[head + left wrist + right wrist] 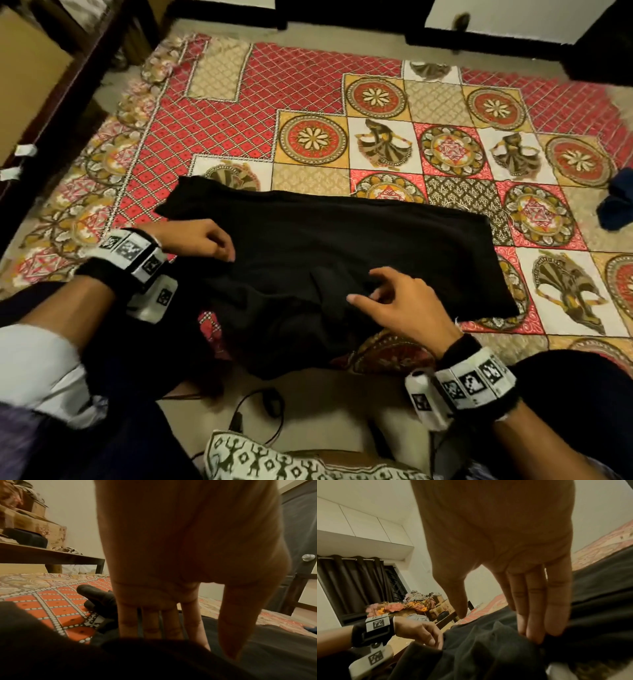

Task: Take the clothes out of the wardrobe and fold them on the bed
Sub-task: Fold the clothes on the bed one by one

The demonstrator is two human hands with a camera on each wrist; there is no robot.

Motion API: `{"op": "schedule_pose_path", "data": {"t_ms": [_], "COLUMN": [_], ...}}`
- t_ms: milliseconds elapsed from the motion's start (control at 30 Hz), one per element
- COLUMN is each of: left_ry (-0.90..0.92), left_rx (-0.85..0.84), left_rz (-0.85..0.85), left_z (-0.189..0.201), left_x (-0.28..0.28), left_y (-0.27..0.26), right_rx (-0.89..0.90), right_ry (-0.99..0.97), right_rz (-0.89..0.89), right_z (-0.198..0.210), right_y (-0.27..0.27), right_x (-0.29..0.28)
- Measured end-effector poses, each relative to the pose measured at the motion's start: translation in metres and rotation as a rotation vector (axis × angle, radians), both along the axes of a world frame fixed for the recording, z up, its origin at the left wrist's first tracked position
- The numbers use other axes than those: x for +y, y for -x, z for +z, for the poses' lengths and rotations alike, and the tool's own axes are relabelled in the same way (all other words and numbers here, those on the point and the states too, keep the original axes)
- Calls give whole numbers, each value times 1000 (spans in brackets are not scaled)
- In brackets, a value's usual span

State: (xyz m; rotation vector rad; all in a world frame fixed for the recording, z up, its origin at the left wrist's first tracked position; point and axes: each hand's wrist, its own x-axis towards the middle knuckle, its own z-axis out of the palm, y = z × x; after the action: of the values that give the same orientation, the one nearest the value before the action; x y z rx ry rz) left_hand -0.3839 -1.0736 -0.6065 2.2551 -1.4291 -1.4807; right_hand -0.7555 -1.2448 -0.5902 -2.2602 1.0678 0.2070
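Observation:
A black garment (359, 240) lies spread across the patterned bedspread (308, 85), flat at its far right end and bunched into folds at the near left. My left hand (222, 253) is at the garment's left edge, its fingers curled round a fold of the cloth. In the left wrist view the fingertips (150, 630) are hidden behind that fold of the garment (257, 649). My right hand (370, 291) hovers over the wrinkled middle, fingers relaxed and spread. In the right wrist view its fingertips (537, 635) touch a ridge of the garment (488, 655), thumb apart.
A blue cloth (616, 202) lies at the bed's right edge. Dark wooden furniture (68, 85) stands left of the bed. A cable (260, 411) and a patterned cushion (274, 462) are on the floor near my legs. A low table (51, 555) carries boxes.

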Motion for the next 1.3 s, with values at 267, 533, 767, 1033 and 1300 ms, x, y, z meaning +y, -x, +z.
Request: {"op": "schedule_pose_path", "data": {"t_ms": [267, 533, 767, 1033, 1300], "left_ry": [-5, -33, -2, -23, -125], "left_rx": [52, 238, -173, -108, -103], "left_rz": [16, 331, 181, 90, 13], "left_z": [-16, 0, -29, -22, -13], "left_x": [-7, -3, -18, -19, -7], "left_y": [-5, 1, -7, -11, -11], "right_rx": [-389, -1103, -980, -1260, -1247], "right_ry": [-415, -699, -835, -945, -851], "right_rz": [-125, -1089, -1099, -872, -700], "right_z": [5, 21, -10, 16, 30], "right_y": [-4, 37, 32, 47, 65], "right_x": [5, -129, -135, -147, -139]}}
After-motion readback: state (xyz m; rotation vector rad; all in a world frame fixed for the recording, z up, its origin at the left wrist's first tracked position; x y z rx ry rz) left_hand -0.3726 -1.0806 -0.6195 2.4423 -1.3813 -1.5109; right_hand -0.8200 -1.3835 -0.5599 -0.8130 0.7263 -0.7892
